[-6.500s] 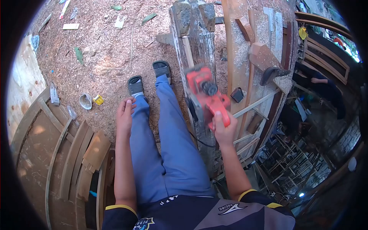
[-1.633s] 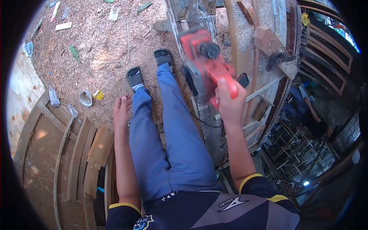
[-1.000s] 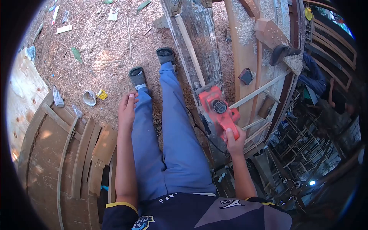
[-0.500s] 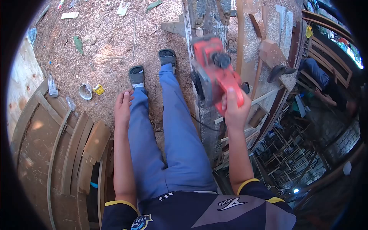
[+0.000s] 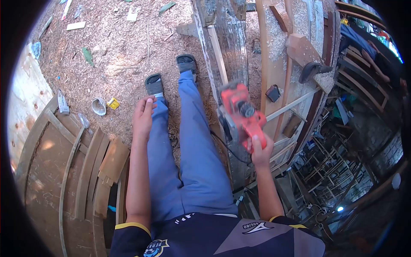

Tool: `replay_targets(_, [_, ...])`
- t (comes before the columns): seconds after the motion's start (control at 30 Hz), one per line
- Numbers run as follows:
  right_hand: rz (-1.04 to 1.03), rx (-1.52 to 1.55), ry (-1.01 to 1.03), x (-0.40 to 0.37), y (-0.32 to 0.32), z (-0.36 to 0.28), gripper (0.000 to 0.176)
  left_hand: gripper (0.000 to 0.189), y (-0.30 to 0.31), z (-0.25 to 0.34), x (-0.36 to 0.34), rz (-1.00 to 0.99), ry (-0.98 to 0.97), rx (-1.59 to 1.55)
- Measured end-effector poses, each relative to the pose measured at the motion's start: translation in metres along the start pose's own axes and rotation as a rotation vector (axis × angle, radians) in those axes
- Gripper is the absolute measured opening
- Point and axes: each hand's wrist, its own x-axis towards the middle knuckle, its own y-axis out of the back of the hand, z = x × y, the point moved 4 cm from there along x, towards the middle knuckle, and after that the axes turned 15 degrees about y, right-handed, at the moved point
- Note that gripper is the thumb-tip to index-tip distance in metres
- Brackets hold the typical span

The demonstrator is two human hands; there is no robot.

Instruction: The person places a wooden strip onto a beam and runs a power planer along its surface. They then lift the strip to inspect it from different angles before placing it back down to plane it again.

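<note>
Right hand point(image 5: 262, 152) grips red power planer point(image 5: 236, 102) over pale strip point(image 5: 217, 53) on weathered beam point(image 5: 233, 43); left hand point(image 5: 143, 116) loosely curled.

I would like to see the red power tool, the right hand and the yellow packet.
Red power tool point(image 5: 247, 109): head view, on its black knob.
Right hand point(image 5: 261, 154): head view, middle of the hand.
Yellow packet point(image 5: 113, 103): head view, near its middle.
</note>
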Motion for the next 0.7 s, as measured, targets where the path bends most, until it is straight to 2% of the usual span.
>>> replay_targets(0.1, [-0.001,-0.063,-0.003,-0.027,0.016,0.04,0.026,0.035,-0.006,-0.011,0.002,-0.018,0.014,0.036])
replay_targets(0.2, [0.058,-0.053,0.026,-0.022,0.007,0.036,0.026,0.028,-0.011,-0.03,0.014,-0.017,0.019,-0.031])
replay_targets(0.37, [0.015,-0.045,0.081,0.025,-0.017,0.002,0.026,0.028,-0.023,-0.035,0.012,-0.025,-0.071,0.007])
replay_targets(0.53, [0.049,-0.069,0.159,0.086,-0.062,-0.058,0.024,0.032,-0.072,-0.005,-0.01,-0.112,-0.223,0.063])
replay_targets(0.7, [0.017,0.041,0.184,0.121,-0.081,-0.081,0.03,0.038,-0.116,-0.001,-0.012,-0.204,-0.314,0.005])
